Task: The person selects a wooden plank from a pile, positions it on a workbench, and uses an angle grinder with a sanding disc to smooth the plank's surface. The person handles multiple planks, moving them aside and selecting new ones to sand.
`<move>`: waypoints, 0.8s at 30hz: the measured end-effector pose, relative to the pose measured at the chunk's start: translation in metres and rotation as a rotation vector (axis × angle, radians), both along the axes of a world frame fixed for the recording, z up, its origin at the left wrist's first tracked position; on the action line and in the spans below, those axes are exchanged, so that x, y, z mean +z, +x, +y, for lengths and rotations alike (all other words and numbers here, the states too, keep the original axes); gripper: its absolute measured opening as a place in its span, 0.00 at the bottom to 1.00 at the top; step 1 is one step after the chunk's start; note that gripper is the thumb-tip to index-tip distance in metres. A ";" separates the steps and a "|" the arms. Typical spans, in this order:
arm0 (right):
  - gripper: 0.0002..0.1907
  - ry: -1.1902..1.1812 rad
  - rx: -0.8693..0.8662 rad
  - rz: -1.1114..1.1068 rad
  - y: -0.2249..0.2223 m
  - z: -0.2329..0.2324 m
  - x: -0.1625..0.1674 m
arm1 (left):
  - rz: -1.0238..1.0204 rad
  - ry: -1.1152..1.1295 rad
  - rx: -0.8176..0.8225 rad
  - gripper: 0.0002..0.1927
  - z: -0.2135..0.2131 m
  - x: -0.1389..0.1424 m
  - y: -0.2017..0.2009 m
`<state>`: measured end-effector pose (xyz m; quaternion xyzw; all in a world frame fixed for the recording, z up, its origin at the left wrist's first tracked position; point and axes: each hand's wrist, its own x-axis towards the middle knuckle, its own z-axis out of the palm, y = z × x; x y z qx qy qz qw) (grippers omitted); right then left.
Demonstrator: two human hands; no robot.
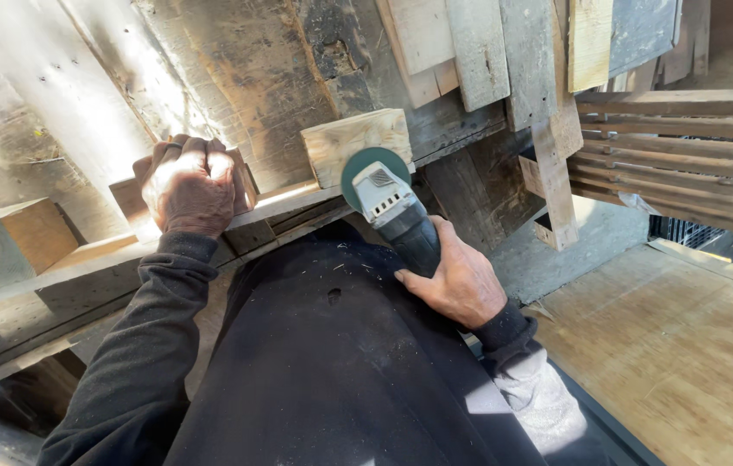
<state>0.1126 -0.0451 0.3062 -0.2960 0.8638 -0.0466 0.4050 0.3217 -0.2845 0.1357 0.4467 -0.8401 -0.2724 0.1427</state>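
My right hand (pixel 457 280) grips the dark body of an angle grinder (pixel 392 211). Its green disc (pixel 365 166) sits against the lower edge of a pale wooden block (pixel 353 142) on a weathered pallet (pixel 246 78). My left hand (pixel 187 185) is closed over another wooden block (pixel 129 197) of the same pallet, further left. Both arms are in dark sleeves, and my dark-clothed lap fills the bottom centre.
A third pallet block (pixel 17 237) shows at the far left. Loose planks (pixel 479 52) lean at the top, and a slatted pallet (pixel 677 164) lies at the right. A plywood sheet (pixel 669 345) covers the lower right.
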 end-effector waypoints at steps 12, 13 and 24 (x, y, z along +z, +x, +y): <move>0.42 -0.092 -0.030 0.179 -0.032 0.027 0.008 | -0.008 -0.009 0.011 0.10 0.000 -0.004 0.000; 0.42 -0.116 -0.014 0.190 -0.030 0.024 0.008 | -0.027 -0.014 0.011 0.10 -0.001 -0.003 0.000; 0.43 -0.072 0.048 -0.005 -0.010 -0.012 0.007 | 0.008 -0.007 0.008 0.10 0.002 0.001 -0.001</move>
